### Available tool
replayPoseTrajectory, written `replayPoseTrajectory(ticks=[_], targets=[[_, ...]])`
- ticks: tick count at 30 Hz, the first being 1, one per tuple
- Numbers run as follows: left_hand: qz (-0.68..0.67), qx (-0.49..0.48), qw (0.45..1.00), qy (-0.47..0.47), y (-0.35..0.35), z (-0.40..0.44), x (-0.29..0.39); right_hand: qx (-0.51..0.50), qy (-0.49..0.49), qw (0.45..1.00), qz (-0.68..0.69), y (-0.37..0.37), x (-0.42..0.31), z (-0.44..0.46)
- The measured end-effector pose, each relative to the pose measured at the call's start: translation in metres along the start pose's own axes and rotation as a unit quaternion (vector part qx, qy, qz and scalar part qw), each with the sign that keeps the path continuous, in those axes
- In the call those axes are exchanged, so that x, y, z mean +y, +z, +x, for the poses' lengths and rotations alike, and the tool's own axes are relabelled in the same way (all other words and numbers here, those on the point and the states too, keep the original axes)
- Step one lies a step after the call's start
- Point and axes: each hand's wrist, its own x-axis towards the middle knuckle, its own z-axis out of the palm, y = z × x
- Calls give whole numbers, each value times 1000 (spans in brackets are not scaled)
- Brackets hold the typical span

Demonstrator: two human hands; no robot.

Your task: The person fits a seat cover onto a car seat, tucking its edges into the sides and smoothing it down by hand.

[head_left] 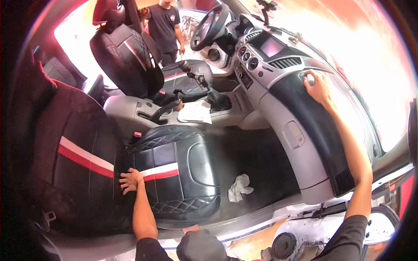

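My left hand point(131, 180) lies with its fingers spread on the black passenger seat point(163, 150), where the backrest meets the cushion, beside the red and white stripe. On top of the dashboard point(300, 100), my right hand point(317, 87) has its fingers curled around a small greyish thing point(309, 80) that I cannot make out clearly. A crumpled white cloth point(239, 188) lies on the dark floor in front of the seat. Another white cloth point(194, 112) rests on the centre console next to the handbrake point(167, 106).
Beyond the console are the driver's seat point(126, 58), the gear lever point(198, 76) and the steering wheel point(210, 27). A person point(163, 28) in dark clothes stands outside the far door. A phone mount point(265, 8) stands on the dashboard.
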Motion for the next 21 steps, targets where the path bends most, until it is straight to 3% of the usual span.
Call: replayPoseTrajectory(ticks=[1,4,6,9,12,21], targets=[[-6,7,1000,6,6,1,-1,-20,1,1000,4,-3,0,2],[-2,-70,996,57,-9,-3,-9,74,-59,993,-75,9,6,0],[16,-130,985,110,-11,-3,-20,29,-52,997,-42,2,3,4],[-14,-191,940,281,-25,-2,-60,23,-61,996,-54,-3,0,0],[-45,-166,897,407,-37,-11,-105,7,-56,997,-43,-2,4,3],[-53,-251,880,399,-81,-62,-145,-5,-38,997,-63,-9,-1,-2]])
